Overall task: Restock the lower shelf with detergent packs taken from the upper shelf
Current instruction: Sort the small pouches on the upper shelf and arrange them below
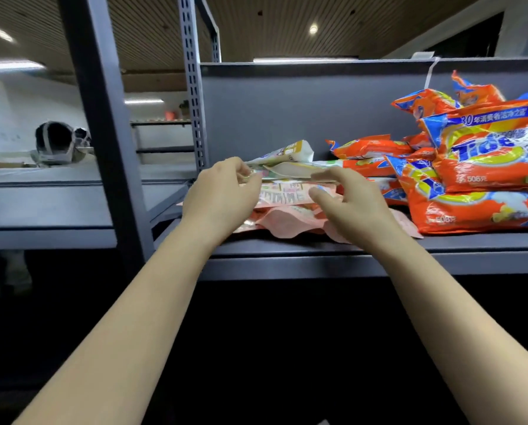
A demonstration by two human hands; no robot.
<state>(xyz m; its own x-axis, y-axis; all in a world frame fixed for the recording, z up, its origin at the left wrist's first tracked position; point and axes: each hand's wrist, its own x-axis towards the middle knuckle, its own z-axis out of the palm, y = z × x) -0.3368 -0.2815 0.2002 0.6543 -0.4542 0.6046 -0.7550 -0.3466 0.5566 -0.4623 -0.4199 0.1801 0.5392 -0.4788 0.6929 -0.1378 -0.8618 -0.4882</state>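
Note:
On the upper shelf [287, 246] lies a low stack of flat pink and white detergent packs [287, 191]. My left hand [223, 194] pinches the left edge of the top white pack [287, 170] between thumb and fingers. Over the stack's right side my right hand [348, 204] is at that same pack, fingers curved and thumb spread; whether it grips the pack is unclear. To the right rises a heap of orange Tide bags [477, 167]. The lower shelf is dark and its contents cannot be seen.
A grey upright post [192, 87] stands just left of the stack, and a thicker post [103, 118] further left. A grey back panel [287, 108] closes the shelf behind. A person's head shows beyond the neighbouring shelf at far left.

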